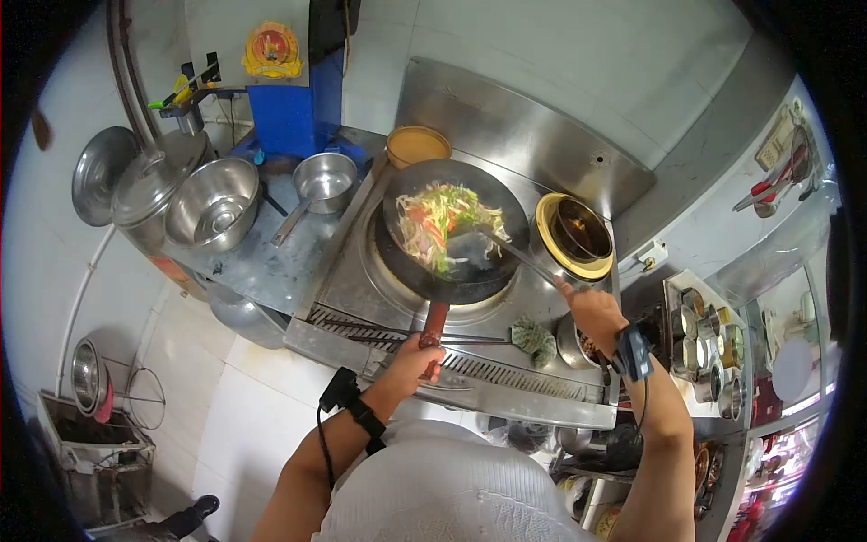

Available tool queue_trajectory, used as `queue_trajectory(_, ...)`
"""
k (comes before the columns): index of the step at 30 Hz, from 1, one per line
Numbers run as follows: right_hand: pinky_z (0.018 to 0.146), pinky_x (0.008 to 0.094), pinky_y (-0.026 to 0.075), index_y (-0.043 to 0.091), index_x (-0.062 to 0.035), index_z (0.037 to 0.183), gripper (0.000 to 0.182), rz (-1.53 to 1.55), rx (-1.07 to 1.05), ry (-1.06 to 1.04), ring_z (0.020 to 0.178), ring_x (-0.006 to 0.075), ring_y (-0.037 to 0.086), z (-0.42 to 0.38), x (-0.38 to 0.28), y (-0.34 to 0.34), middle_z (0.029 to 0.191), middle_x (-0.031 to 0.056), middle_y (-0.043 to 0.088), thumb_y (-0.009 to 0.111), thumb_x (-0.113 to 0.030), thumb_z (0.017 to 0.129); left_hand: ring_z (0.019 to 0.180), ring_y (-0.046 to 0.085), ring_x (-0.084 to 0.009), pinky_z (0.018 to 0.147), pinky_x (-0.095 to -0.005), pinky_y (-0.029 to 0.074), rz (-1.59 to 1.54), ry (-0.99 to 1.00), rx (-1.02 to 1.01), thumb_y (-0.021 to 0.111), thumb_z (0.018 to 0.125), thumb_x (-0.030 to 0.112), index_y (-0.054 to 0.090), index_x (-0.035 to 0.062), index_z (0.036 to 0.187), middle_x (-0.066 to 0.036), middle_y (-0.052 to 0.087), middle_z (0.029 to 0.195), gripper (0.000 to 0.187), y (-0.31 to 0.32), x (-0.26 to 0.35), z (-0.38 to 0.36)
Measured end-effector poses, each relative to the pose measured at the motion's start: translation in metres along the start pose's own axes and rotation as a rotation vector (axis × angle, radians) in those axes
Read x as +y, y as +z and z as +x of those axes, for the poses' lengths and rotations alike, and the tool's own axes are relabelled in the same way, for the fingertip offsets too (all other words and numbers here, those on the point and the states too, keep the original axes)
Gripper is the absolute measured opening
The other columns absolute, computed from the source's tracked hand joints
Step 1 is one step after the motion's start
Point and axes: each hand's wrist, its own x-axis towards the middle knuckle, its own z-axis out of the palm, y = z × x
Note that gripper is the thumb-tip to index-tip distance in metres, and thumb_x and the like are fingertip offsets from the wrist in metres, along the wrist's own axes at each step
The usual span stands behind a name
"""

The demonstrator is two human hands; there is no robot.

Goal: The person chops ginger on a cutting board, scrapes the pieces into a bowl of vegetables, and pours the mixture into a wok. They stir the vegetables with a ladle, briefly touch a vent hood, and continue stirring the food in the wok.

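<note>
My left hand (415,366) is wrapped round the red-brown handle (435,323) of a black wok (411,264) over the stove burner. Shredded vegetables (441,217), pale, green and orange-red, lie in the wok, mostly toward its far left side. In my right hand (593,314), the fingers close on a long-handled metal wok ladle (531,260). Its shaft slants left over the wok rim, and its head sits among the shreds, partly hidden by them. Close to my right hand is a scrubbing brush or pad (534,341), green and grey, on the stove's front.
Right of the wok, a dark pot (582,228) rests on a yellowish basin (547,237); a metal pot (571,346) stands nearer. A tan bowl (418,144) is behind the wok. Leftward are a saucepan (325,181) and a steel bowl (213,205). Seasoning tins (709,348) line the right side.
</note>
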Motion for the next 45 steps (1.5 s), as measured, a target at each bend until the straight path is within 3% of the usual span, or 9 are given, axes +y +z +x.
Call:
queue_trajectory(7,0.067,0.0445,0.043,0.025,-0.0139,0.129,0.052,0.412,-0.07,0.339,0.077,0.0391,0.055,0.012,0.025,0.025,0.082,0.0249,0.056,0.043,-0.014,0.08,0.049,0.045,-0.0098,0.036,-0.0241,0.036,0.033,-0.012,0.026,0.057,0.067,0.004,0.04,0.0069,0.086,-0.003,0.044,0.066,0.026,-0.001,-0.004,0.005)
queue_trajectory(9,0.065,0.0417,0.044,0.026,-0.0106,0.127,0.049,0.594,-0.051,0.365,0.073,0.0359,0.056,0.04,0.016,0.06,0.087,0.0264,0.055,0.042,-0.015,0.081,0.049,0.045,-0.0098,0.036,-0.0239,0.036,0.02,-0.006,0.008,0.056,0.067,0.003,0.04,0.0069,0.085,-0.003,0.044,0.066,0.025,0.001,-0.002,0.003)
queue_trajectory(11,0.04,0.0326,0.04,0.025,-0.0093,0.128,0.047,1.079,-0.184,0.42,0.049,0.0218,0.053,0.056,-0.024,0.047,0.065,0.0172,0.053,0.041,-0.018,0.084,0.049,0.045,-0.0097,0.036,-0.0237,0.035,0.012,0.001,-0.005,0.056,0.067,0.003,0.039,0.007,0.085,-0.003,0.044,0.066,0.025,0.0,-0.001,0.0)
queue_trajectory(16,0.033,0.0247,0.034,0.018,-0.0131,0.132,0.055,2.144,-0.429,0.455,0.038,0.01,0.038,0.067,-0.071,0.068,0.061,0.0036,0.044,0.044,-0.009,0.083,0.047,0.045,-0.0095,0.035,-0.0231,0.034,0.041,-0.014,0.047,0.055,0.066,0.001,0.039,0.0071,0.084,-0.003,0.044,0.065,0.025,0.005,0.0,0.001)
queue_trajectory(23,0.033,0.0216,0.03,0.017,-0.0116,0.132,0.055,1.712,-0.305,0.306,0.037,0.0063,0.034,-0.014,-0.042,-0.012,0.058,0.0006,0.039,0.043,-0.008,0.084,0.048,0.045,-0.0097,0.036,-0.0247,0.036,0.046,-0.005,0.044,0.056,0.066,0.002,0.04,0.0071,0.084,-0.003,0.044,0.065,0.025,0.004,-0.002,0.002)
queue_trajectory(29,0.067,0.0432,0.042,0.025,-0.0018,0.126,0.053,0.642,0.06,0.112,0.076,0.0414,0.053,-0.017,-0.013,-0.008,0.078,0.0301,0.052,0.045,-0.012,0.079,0.05,0.046,-0.0104,0.037,-0.0253,0.037,0.051,-0.027,0.01,0.056,0.072,0.003,0.039,0.0068,0.093,-0.004,0.045,0.069,0.027,-0.002,-0.005,0.006)
queue_trajectory(34,0.057,0.0409,0.044,0.024,0.0005,0.126,0.05,0.545,0.05,0.254,0.063,0.0359,0.056,0.019,-0.013,0.025,0.074,0.0253,0.056,0.041,-0.01,0.081,0.048,0.046,-0.0101,0.036,-0.0252,0.037,0.046,0.007,0.023,0.057,0.068,0.004,0.04,0.0072,0.085,-0.003,0.045,0.065,0.024,-0.001,-0.008,0.007)
queue_trajectory(37,0.032,0.0251,0.037,0.018,-0.0054,0.13,0.051,1.55,-0.475,0.403,0.04,0.0101,0.041,0.01,-0.024,0.006,0.059,0.0046,0.044,0.04,-0.01,0.084,0.048,0.046,-0.0103,0.036,-0.0256,0.037,0.03,-0.01,0.025,0.057,0.068,0.004,0.04,0.0076,0.084,-0.003,0.046,0.065,0.023,0.0,-0.006,0.006)
queue_trajectory(45,0.03,0.0173,0.026,0.037,-0.014,0.092,0.012,2.644,-0.728,0.645,0.04,0.0034,0.034,0.045,-0.082,0.013,0.061,-0.0008,0.039,0.044,-0.01,0.083,0.048,0.046,-0.0102,0.036,-0.0247,0.036,0.017,0.005,0.006,0.056,0.069,0.004,0.041,0.0086,0.085,-0.003,0.046,0.065,0.023,-0.003,-0.009,0.009)
